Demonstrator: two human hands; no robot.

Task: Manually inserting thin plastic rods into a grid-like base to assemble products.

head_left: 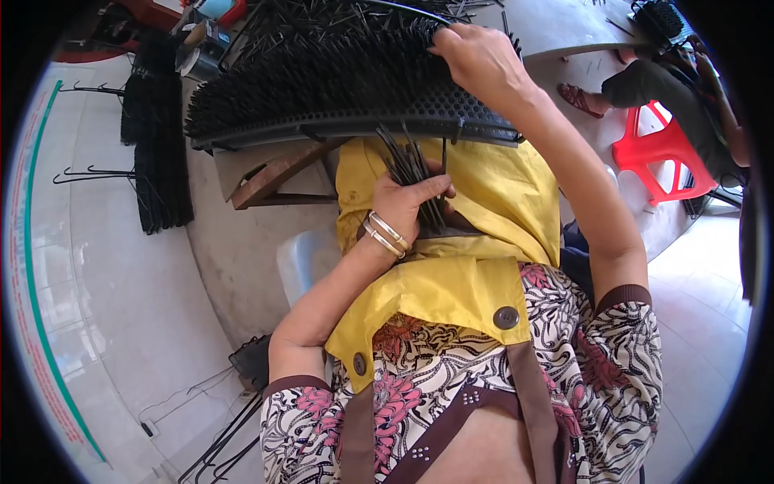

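Note:
My left hand (401, 206) is closed round a bundle of thin black strips (409, 164), held upright over my lap. Beyond it lies a black perforated panel (476, 110), slightly bowed in this view, with dense rows of black strips (314, 77) standing up from its holes like bristles. Bare holes show along its near right part. My right hand (481, 60) is at the far right of the panel, thumb and fingers pinched together at the edge of the standing strips. What sits between those fingertips is too small to make out.
Loose black strips (278, 28) lie heaped behind the panel. A brown support bar (266, 181) slants beneath it. Black bristly pieces with hooked wires (161, 153) hang at left. At right, another person's leg (645, 85) shows beside a red plastic stool (653, 157).

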